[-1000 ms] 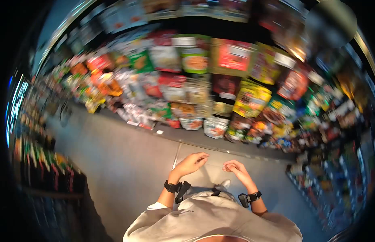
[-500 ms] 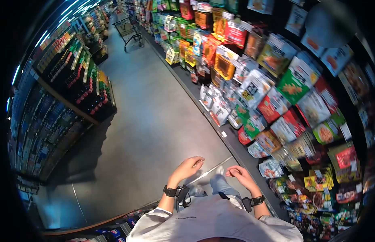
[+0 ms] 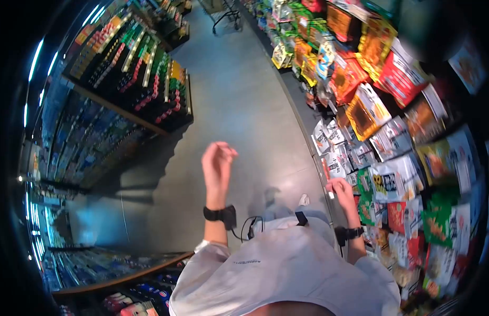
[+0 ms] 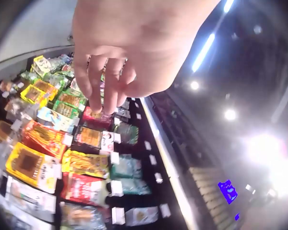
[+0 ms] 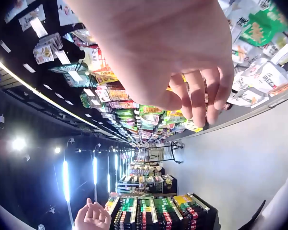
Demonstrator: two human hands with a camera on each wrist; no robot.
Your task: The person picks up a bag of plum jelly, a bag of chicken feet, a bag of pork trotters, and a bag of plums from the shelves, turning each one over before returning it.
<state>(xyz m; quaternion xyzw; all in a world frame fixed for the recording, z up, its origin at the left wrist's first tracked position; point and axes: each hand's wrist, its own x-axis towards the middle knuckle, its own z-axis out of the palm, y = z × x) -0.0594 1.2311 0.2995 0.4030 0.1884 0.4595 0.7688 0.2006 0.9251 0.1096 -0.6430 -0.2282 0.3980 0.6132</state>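
Note:
My left hand (image 3: 218, 166) is raised over the aisle floor, its fingers loosely bent and nothing in them. To the right, my right hand (image 3: 343, 195) hovers near the edge of a rack of hanging snack bags, also empty, with relaxed fingers. Closest to it in the head view are a white snack bag (image 3: 394, 179) with dark lettering and a green one (image 3: 438, 224). A yellow-framed bag (image 3: 366, 111) hangs farther along. The left wrist view shows the loosely curled fingers (image 4: 103, 81) in front of rows of packets.
A shopping cart (image 3: 221, 15) stands up the aisle. On the left is a shelf unit of bottles (image 3: 134, 73) with a wooden edge. Another display edge (image 3: 123, 279) curves behind me at lower left. Grey floor (image 3: 239, 105) runs between the racks.
My view has swung left, from facing the snack rack to looking along the aisle, so the rack now lies at right. Both hands have risen forward and moved farther apart.

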